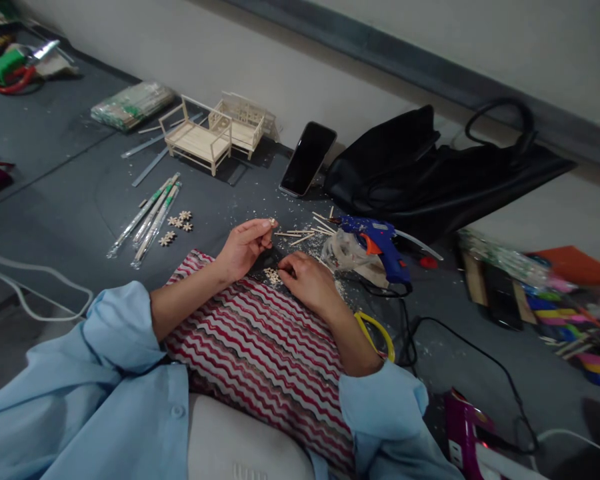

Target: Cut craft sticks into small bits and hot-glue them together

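Observation:
My left hand is raised a little over the dark floor, its fingertips pinched on a small wooden piece. Lower down, my right hand rests curled on the edge of a red-and-white zigzag cushion, its fingers closed on or beside a small wooden flower shape. Loose thin wooden sticks lie just beyond both hands. A blue glue gun stands to the right of them.
Two small stick-built benches stand at the back, with a phone and a black bag to their right. Wrapped stick bundles and wooden flowers lie left. Cables and coloured supplies fill the right.

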`<act>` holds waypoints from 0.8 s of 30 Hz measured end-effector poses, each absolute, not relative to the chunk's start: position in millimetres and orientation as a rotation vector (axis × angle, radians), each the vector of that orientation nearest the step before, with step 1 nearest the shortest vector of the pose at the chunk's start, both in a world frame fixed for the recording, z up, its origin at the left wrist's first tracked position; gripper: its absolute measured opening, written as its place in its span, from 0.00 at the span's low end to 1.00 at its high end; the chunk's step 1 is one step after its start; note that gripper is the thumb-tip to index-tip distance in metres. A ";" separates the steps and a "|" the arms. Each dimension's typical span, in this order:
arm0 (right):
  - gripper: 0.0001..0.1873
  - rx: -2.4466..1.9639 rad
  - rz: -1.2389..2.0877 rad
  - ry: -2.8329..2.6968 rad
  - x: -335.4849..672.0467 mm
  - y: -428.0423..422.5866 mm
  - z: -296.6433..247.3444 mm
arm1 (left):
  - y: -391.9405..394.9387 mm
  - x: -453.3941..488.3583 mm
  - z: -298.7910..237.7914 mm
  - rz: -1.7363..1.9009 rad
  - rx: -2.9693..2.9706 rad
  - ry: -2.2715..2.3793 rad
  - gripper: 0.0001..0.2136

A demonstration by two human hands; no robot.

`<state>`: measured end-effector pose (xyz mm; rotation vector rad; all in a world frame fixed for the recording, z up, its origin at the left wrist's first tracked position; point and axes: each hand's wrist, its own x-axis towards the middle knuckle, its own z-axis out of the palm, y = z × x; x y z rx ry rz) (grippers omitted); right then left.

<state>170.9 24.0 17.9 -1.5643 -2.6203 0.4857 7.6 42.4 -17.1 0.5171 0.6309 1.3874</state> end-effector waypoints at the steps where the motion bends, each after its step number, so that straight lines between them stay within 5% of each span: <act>1: 0.06 -1.567 0.486 -2.626 170.2 23.3 17.5 | 42.3 7.8 -17.1 1.387 0.518 0.629 0.10; 7: 0.06 -1.601 0.454 -2.551 165.8 21.5 10.3 | 41.7 8.9 -16.6 1.391 0.517 0.626 0.09; 15: 0.04 -1.202 0.940 -1.843 169.5 19.3 27.4 | 37.0 10.2 -11.3 1.327 0.482 0.622 0.10; 24: 0.07 -1.111 0.865 -1.607 166.9 8.9 32.6 | 26.4 14.7 -4.4 1.273 0.538 0.512 0.10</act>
